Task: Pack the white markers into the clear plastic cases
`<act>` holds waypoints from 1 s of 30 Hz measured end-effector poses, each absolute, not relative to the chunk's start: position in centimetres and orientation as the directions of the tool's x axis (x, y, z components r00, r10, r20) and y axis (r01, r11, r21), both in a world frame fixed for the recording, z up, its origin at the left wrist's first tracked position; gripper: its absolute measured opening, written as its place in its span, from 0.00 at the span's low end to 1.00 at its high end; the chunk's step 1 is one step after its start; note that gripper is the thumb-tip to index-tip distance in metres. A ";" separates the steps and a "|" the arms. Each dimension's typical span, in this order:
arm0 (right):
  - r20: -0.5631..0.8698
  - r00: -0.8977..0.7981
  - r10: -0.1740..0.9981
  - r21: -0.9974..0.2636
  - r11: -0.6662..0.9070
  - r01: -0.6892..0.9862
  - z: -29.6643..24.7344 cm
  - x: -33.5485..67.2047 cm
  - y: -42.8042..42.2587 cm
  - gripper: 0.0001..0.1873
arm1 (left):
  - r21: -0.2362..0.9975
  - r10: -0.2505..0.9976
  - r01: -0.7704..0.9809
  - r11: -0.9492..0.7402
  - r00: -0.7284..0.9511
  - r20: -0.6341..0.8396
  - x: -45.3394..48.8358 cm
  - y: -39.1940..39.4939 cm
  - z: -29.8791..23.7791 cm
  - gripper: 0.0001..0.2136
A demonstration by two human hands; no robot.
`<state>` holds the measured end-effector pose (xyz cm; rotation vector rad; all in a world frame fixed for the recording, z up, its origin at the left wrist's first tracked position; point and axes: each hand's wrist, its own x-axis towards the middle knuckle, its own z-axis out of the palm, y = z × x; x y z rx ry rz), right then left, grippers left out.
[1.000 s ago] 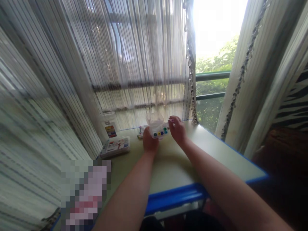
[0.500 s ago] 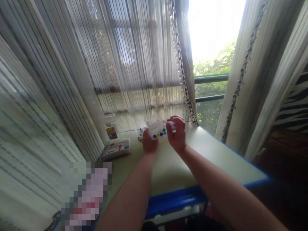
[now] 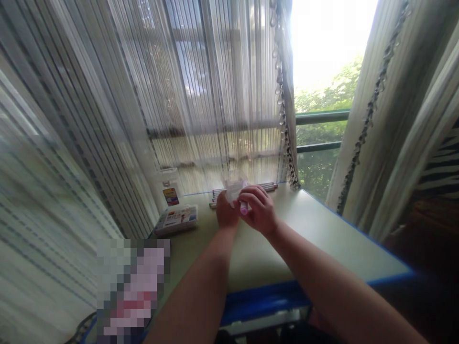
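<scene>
My left hand (image 3: 227,213) is closed round a clear plastic container (image 3: 234,188), whose exact shape is blurred. Pinched between the fingers of my right hand (image 3: 261,210) is a marker pen with a pink end (image 3: 244,208), right against the container's near side. Part of the pen is hidden by my fingers. Behind both hands, several slim marker pens (image 3: 268,186) lie on the pale table (image 3: 308,243), partly covered by the hands and the container.
A flat clear case (image 3: 177,219) with a printed label lies at the table's left. Behind it stands a clear package with a dark orange label (image 3: 170,196). Sheer striped curtains (image 3: 215,95) hang along the far side. The table has a blue edge (image 3: 263,298).
My right hand has moved left and down with the marker pen, from beside the container to its near side. The container's coloured dots are now covered. The view has shifted slightly.
</scene>
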<state>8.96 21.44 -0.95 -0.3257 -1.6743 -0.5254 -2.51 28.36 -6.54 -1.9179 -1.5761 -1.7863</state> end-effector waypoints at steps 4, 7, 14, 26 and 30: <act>0.994 -0.100 -0.032 0.075 0.879 0.470 -1.0 9.1 21.2 0.03 | 0.611 0.599 0.665 -0.429 -0.296 0.744 -2.3 28.1 -6.2 0.09; 0.997 -0.081 0.009 0.028 0.890 0.454 -1.2 9.2 21.3 0.02 | 0.620 0.604 0.657 -0.429 -0.302 0.738 -2.2 28.0 -6.0 0.10; 0.990 -0.121 0.077 -0.008 0.872 0.490 -1.6 9.3 22.3 0.01 | 0.623 0.634 0.661 -0.420 -0.278 0.722 -2.2 27.7 -5.9 0.11; 0.945 -0.163 0.285 -0.109 0.739 0.664 -2.3 9.3 23.7 0.04 | 0.607 0.605 0.671 -0.425 -0.288 0.743 -2.2 28.0 -6.4 0.13; 0.907 -0.159 0.389 -0.163 0.675 0.719 -2.7 9.4 24.5 0.04 | 0.584 0.602 0.696 -0.418 -0.270 0.752 -2.4 28.3 -6.6 0.12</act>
